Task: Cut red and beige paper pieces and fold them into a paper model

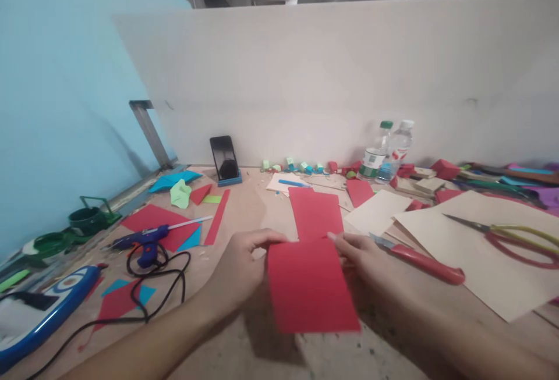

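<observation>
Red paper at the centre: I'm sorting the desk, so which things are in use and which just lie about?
In use:
red paper, held by left hand and right hand

Lying about:
glue gun
red knife
scissors
water bottles
phone
</observation>
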A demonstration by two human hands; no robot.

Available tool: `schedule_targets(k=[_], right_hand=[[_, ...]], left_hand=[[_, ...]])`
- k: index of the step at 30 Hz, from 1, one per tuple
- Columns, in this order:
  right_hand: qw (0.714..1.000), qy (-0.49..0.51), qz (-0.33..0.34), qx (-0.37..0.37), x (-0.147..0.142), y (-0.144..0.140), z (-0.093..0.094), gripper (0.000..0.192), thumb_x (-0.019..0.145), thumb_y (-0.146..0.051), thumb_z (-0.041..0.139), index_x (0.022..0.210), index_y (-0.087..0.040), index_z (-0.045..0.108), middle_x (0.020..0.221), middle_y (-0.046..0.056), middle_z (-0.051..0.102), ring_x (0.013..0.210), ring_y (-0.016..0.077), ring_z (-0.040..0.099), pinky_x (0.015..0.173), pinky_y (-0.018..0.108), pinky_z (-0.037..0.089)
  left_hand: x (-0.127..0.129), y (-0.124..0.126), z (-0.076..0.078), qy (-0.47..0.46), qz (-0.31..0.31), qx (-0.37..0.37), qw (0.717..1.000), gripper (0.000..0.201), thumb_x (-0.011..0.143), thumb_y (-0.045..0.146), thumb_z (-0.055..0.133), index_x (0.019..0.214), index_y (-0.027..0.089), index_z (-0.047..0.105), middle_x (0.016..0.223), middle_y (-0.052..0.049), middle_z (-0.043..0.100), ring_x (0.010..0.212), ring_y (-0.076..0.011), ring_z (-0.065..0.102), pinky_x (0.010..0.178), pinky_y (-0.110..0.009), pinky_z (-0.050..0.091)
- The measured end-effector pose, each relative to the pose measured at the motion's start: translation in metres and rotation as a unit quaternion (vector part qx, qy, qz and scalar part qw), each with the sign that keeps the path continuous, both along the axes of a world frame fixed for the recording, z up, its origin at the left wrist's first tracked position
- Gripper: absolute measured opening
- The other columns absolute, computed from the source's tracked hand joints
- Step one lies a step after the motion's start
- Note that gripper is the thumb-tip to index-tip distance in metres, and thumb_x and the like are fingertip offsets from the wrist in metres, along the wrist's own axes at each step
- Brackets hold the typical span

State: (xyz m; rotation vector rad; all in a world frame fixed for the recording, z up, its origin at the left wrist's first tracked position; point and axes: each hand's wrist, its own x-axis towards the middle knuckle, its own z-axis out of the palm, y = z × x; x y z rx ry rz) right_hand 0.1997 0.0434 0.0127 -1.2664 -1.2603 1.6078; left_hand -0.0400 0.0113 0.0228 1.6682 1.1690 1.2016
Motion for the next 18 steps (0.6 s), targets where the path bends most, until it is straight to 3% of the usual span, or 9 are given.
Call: schedule_targets(k=[3,6,8,11,18], right_hand=[[0.997,-0.014,-0.030,0.072,0.003,0.004,0.007,0.057,0.074,-0.073,0.080,0.065,-0.020,0.061,0.064,0.000,0.057,0.060,0.0143,0.053,0.060,0.029,0.046],[0.994,-0.019,-0.004,0.104,0.000,-0.002,0.018,0.056,0.071,-0.073,0.082,0.082,-0.020,0.073,0.083,0.004,0.069,0.078,0.0199,0.063,0.072,0.032,0.053],[0.996,-0.031,0.040,0.075,-0.004,-0.010,0.023,0.054,0.069,-0.068,0.086,0.091,-0.019,0.077,0.094,0.007,0.075,0.087,0.0234,0.068,0.078,0.034,0.054],[0.995,-0.010,0.095,0.003,-0.008,-0.018,0.023,0.047,0.070,-0.059,0.088,0.089,-0.017,0.078,0.087,0.007,0.077,0.082,0.0239,0.070,0.078,0.036,0.054],[0.998,0.030,0.051,-0.032,-0.005,-0.017,0.016,0.028,0.072,-0.042,0.089,0.076,-0.017,0.076,0.074,0.004,0.075,0.064,0.0160,0.063,0.062,0.029,0.045]], left_hand=[[0.004,0.006,0.000,-0.087,0.032,-0.119,0.989,0.017,0.073,0.033,0.078,0.073,0.016,0.076,0.070,-0.005,0.075,0.065,-0.0187,0.067,0.060,-0.026,0.049],[0.008,0.009,-0.003,-0.106,0.014,-0.170,0.980,0.027,0.070,0.041,0.081,0.069,0.014,0.076,0.061,-0.005,0.071,0.057,-0.0162,0.062,0.058,-0.026,0.048],[0.011,0.007,-0.006,-0.107,-0.019,-0.192,0.975,0.028,0.070,0.040,0.081,0.074,0.013,0.078,0.063,-0.005,0.072,0.057,-0.0150,0.061,0.058,-0.025,0.048],[0.015,0.004,-0.011,-0.103,-0.045,-0.210,0.971,0.030,0.070,0.040,0.082,0.081,0.011,0.079,0.066,-0.006,0.073,0.058,-0.0150,0.062,0.057,-0.025,0.048],[0.011,0.008,-0.015,-0.092,-0.039,-0.213,0.972,0.031,0.075,0.043,0.082,0.073,0.015,0.067,0.062,-0.005,0.071,0.060,-0.0166,0.066,0.057,-0.025,0.052]])
